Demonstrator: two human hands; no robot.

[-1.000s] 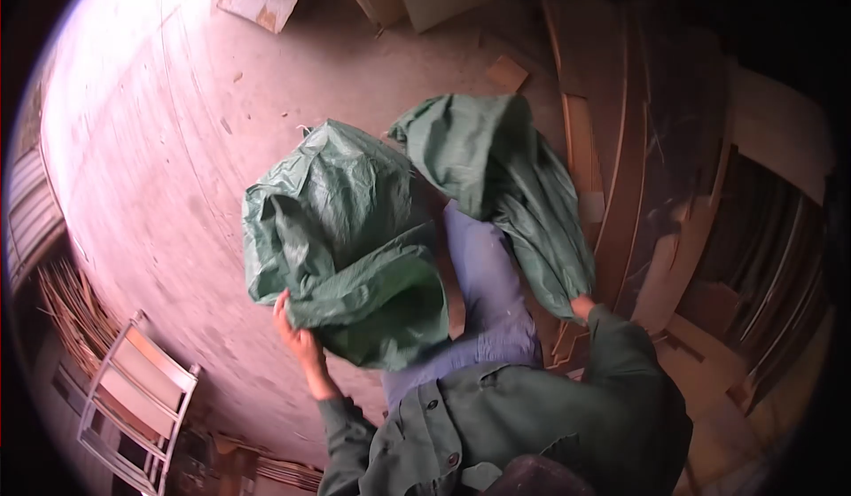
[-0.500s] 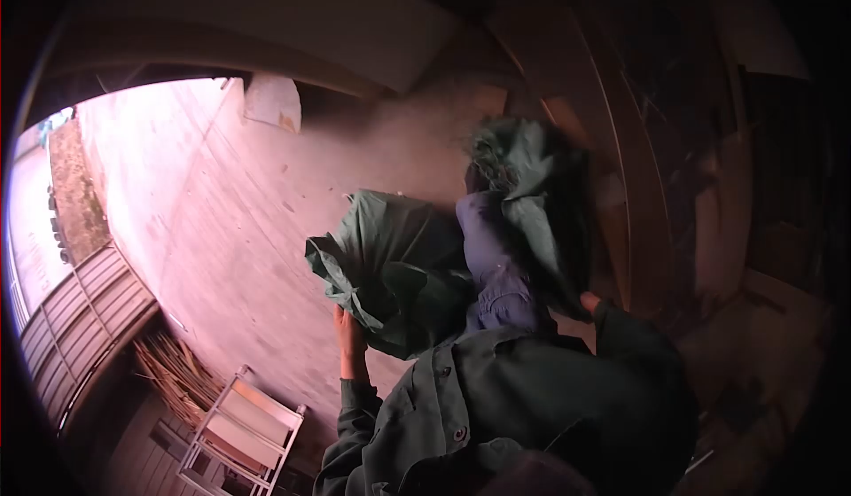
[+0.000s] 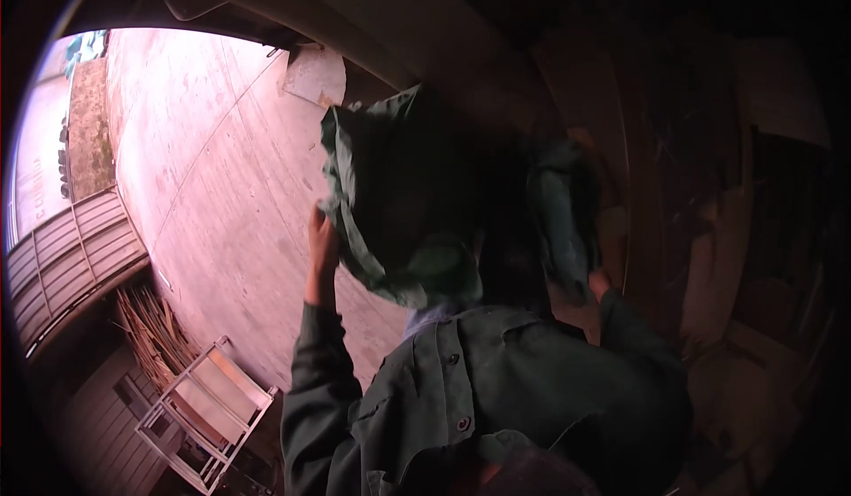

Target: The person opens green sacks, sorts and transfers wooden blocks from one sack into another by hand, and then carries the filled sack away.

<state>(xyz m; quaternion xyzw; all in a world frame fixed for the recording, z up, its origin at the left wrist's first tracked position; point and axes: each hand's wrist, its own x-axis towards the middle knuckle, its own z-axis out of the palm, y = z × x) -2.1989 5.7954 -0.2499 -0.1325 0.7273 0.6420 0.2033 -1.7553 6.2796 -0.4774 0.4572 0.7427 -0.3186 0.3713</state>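
Note:
A large green woven sack (image 3: 399, 186) hangs in front of my body, its lower rim curved open toward me. My left hand (image 3: 324, 237) is closed on the sack's left edge. A second green sack (image 3: 564, 217), narrower and bunched, hangs to the right in dim light. At its lower end, my right hand (image 3: 600, 283) grips the cloth. Shadow hides much of both sacks and the space between them.
A metal-framed rack (image 3: 213, 407) stands at the lower left beside a bundle of thin sticks (image 3: 160, 332). A ribbed metal gate (image 3: 80, 243) is at the left. Long boards (image 3: 709, 274) lean at the dark right. A pale board piece (image 3: 316, 74) lies on the concrete floor (image 3: 230, 195).
The view has shifted and darkened. My left hand has raised the large sack, which now spreads higher and covers more of my legs. Both hands have kept their hold.

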